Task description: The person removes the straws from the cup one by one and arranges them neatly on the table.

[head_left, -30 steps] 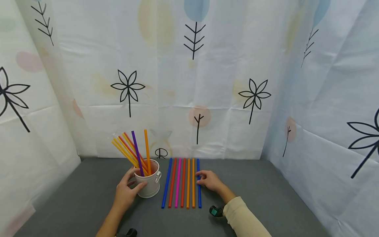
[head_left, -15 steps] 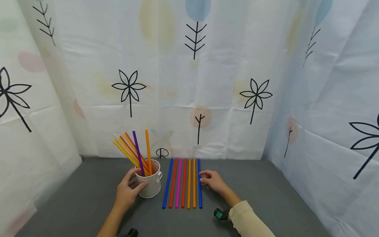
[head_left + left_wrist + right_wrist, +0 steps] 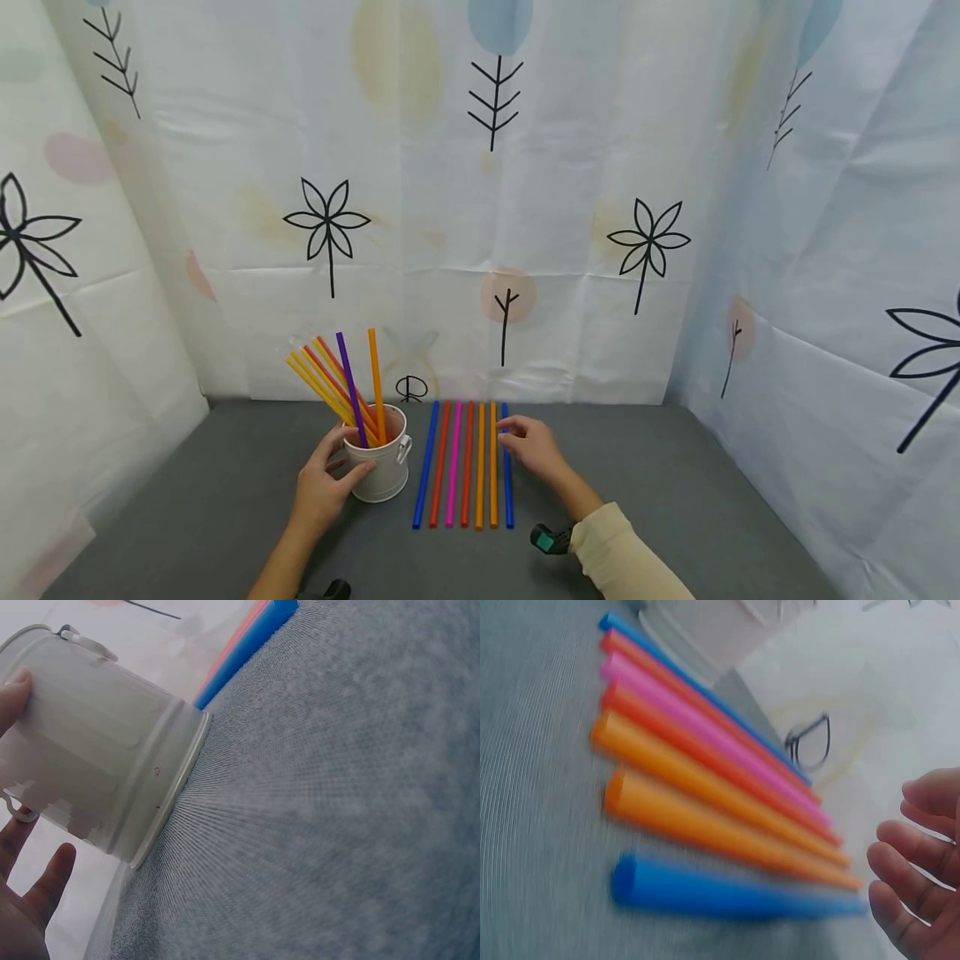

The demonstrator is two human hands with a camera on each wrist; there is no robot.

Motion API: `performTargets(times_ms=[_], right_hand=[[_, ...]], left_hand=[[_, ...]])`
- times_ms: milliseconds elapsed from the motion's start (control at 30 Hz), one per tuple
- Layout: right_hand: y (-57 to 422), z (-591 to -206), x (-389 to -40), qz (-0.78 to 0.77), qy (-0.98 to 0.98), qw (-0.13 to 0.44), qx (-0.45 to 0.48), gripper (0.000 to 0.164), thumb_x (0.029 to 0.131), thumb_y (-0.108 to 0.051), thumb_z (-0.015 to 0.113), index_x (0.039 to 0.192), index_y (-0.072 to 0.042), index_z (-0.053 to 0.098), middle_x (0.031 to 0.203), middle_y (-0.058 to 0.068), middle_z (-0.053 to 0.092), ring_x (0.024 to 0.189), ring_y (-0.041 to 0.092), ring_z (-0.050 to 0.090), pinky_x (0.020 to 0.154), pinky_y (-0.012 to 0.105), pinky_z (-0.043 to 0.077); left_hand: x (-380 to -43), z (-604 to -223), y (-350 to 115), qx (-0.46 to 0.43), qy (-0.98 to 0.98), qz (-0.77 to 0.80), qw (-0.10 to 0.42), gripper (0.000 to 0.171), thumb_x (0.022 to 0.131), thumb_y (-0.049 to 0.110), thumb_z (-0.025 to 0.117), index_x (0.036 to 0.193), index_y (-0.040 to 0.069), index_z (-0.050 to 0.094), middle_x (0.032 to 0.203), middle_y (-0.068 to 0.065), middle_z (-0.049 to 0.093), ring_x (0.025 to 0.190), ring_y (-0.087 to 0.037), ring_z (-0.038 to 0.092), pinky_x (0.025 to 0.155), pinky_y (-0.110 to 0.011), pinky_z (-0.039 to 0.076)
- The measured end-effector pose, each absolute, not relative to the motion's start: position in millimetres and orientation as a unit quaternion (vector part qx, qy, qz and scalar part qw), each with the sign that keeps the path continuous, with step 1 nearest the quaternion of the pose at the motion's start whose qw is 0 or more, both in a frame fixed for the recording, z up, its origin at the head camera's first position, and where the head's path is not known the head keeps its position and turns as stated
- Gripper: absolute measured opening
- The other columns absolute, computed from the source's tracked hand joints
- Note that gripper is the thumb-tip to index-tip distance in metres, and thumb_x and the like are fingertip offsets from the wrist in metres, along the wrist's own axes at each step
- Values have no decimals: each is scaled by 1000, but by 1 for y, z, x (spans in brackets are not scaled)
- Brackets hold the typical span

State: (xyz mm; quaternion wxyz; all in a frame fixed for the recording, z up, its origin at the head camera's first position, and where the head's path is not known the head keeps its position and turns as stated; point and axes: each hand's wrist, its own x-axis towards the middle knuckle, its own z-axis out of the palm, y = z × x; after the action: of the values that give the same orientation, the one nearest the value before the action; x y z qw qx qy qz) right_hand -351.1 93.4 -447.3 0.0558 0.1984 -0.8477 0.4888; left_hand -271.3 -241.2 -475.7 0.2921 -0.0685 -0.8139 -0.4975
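Observation:
A small white metal bucket (image 3: 381, 479) stands upright on the grey table, holding several straws, among them a purple straw (image 3: 347, 379) and an orange straw (image 3: 374, 375). My left hand (image 3: 318, 492) grips the bucket from its left side, thumb against the front and fingers at the rim and handle side. To the bucket's right lies a row of straws, starting with a blue straw (image 3: 424, 471), with a pink straw (image 3: 453, 475) inside it. Above the rightmost blue straw (image 3: 509, 500) hovers my right hand (image 3: 534, 446), its fingers loosely bent and holding nothing.
Clear wrapping sits around the tops of some straws in the bucket. Patterned white cloth (image 3: 570, 333) hangs along the back and both sides of the grey table (image 3: 660, 492). A dark wrist device (image 3: 551, 540) is at my right sleeve.
My right hand shifted slightly right, then moved back left and farther up along the rightmost blue straw. The left hand stays on the bucket, and the row of straws has not moved.

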Motion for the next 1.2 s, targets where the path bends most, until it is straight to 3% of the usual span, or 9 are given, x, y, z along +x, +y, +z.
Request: performTargets(times_ms=[133,300,467,700,967,1200], right_hand=[[76,-432,-344,489,-842,52,220,19,95,-11,62,112,-3,67,88,16,67,78,37,64,60,34,53],[54,-417,-339,503,-828,40,244,20,95,-12,62,113,-4,67,87,11,67,79,35,64,64,38,55],[35,-408,-336,512,-816,41,265,19,95,-9,62,112,-2,67,89,14,66,74,23,64,65,32,55],[8,-408,-332,538,-793,55,279,17,95,-10,62,109,-3,68,92,14,69,82,33,66,65,24,54],[-19,-410,-329,555,-778,107,275,20,95,-14,62,112,-5,68,89,4,69,75,13,63,67,25,54],[-38,-412,-328,538,-787,131,272,26,95,-16,64,119,-7,65,92,1,65,83,13,60,69,25,49]], left_hand=[[-271,-476,-241,-69,-814,-499,290,54,82,20,80,128,10,55,147,-23,40,120,-43,51,92,-60,46],[-273,-477,-242,-70,-811,-501,294,54,81,19,81,128,10,55,147,-22,41,120,-42,51,92,-60,46],[-273,-477,-241,-68,-811,-501,294,55,81,19,81,128,11,55,147,-22,41,120,-43,51,92,-60,46],[-273,-477,-241,-71,-812,-500,294,55,81,19,81,129,10,54,147,-23,40,121,-44,50,91,-61,46],[-272,-477,-241,-60,-819,-490,293,55,82,20,81,129,11,54,147,-23,40,121,-42,51,92,-59,47],[-272,-477,-240,-61,-818,-488,298,55,81,19,81,128,12,54,147,-22,42,119,-42,52,91,-59,47]])
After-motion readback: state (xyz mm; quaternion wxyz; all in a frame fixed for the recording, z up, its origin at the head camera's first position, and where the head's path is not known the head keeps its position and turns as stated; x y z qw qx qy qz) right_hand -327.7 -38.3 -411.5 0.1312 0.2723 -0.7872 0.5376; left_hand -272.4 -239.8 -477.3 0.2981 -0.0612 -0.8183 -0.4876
